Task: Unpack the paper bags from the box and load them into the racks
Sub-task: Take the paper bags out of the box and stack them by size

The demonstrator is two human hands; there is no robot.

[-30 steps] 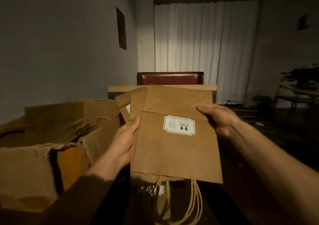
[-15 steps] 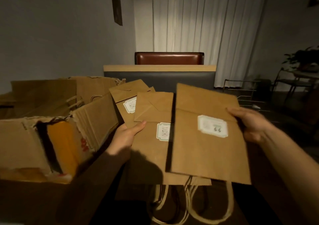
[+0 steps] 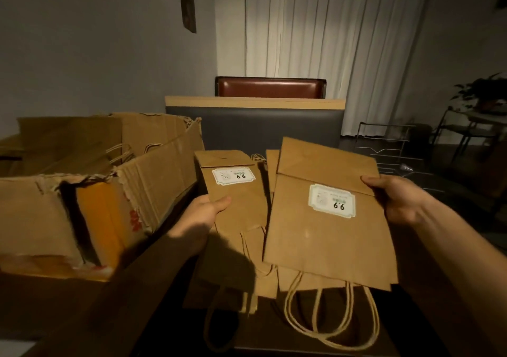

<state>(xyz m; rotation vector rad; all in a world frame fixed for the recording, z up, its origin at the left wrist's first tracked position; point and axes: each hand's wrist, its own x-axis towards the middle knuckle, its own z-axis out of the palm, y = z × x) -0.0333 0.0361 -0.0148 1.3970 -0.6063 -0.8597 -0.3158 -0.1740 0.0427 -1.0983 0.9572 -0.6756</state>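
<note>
Holding paper bags (image 3: 329,236), torn box (image 3: 90,192) beside

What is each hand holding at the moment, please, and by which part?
The left hand grips a paper bag by its left edge; the right hand grips another labelled bag by its right edge.

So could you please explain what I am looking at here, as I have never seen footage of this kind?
There is no machine: a person wears a camera on the head, looking forward and down at their own two hands. The left hand holds a bunch of flat brown paper bags, thumb on top. The right hand holds another bag by its edge; each front bag bears a white label, and rope handles hang below. To the left stands a torn, open cardboard box with more bags inside. A wire rack stands further back on the right, in the dim part of the room.
</note>
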